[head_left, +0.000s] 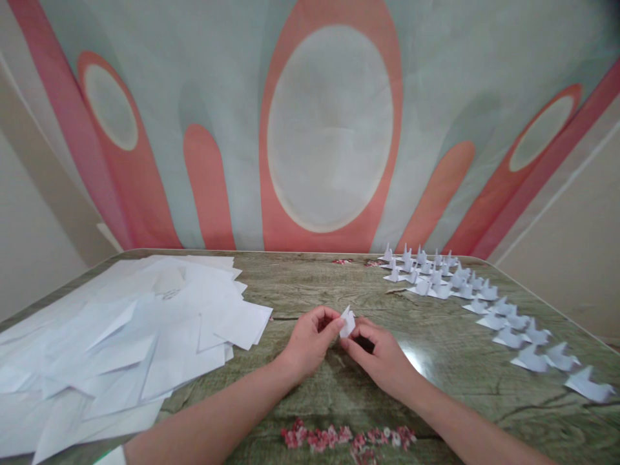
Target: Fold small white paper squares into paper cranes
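Between my two hands, just above the middle of the table, is a small folded white paper bird (347, 323), a pointed tip sticking up. My left hand (314, 337) pinches its left side between thumb and fingers. On the other side, my right hand (372, 349) grips the lower right edge with thumb and curled fingertips. Fingers cover part of the folds. Several finished paper birds (531, 356) stand in rows along the right side. A wide heap of loose white paper sheets (184, 336) spreads over the left side.
The wood-grain table (300, 278) has pink flower prints (334, 438) near its front edge and smaller red ones at the back. Behind its far edge hangs a green and coral patterned backdrop (242, 129). Pale walls (581, 213) flank both sides.
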`<act>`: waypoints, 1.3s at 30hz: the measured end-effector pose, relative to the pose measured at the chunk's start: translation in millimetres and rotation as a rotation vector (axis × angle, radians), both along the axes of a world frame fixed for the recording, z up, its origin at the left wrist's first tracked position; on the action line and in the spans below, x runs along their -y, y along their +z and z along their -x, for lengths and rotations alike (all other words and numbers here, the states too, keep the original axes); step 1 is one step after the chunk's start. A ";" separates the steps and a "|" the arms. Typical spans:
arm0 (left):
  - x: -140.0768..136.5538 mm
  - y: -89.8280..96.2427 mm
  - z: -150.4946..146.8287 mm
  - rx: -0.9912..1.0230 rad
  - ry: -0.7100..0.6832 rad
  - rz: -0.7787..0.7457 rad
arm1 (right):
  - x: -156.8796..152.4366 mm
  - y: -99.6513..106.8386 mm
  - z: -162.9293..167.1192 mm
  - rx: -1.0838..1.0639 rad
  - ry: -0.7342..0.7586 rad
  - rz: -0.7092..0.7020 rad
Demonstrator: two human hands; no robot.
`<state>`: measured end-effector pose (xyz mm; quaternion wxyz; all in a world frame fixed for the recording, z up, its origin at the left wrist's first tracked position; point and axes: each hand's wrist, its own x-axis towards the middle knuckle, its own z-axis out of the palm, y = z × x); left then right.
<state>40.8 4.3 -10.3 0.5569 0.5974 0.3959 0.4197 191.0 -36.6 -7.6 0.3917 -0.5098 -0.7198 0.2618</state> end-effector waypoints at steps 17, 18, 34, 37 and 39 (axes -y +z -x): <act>0.4 -1.3 -0.1 -0.075 -0.010 -0.037 | -1.7 -0.9 -7.0 -0.084 -0.054 0.023; 0.6 -1.2 -0.1 -0.068 -0.029 -0.037 | -2.4 -1.6 -7.7 -0.084 -0.058 0.022; -1.3 6.5 7.4 -0.336 -0.151 -0.297 | -13.0 -15.8 -17.2 0.065 -0.062 0.017; -0.5 6.1 7.1 -0.331 -0.164 -0.292 | -13.3 -18.1 -16.9 0.094 -0.082 0.008; 0.3 5.8 7.8 -0.350 -0.159 -0.314 | -12.7 -19.0 -16.5 0.110 -0.090 -0.006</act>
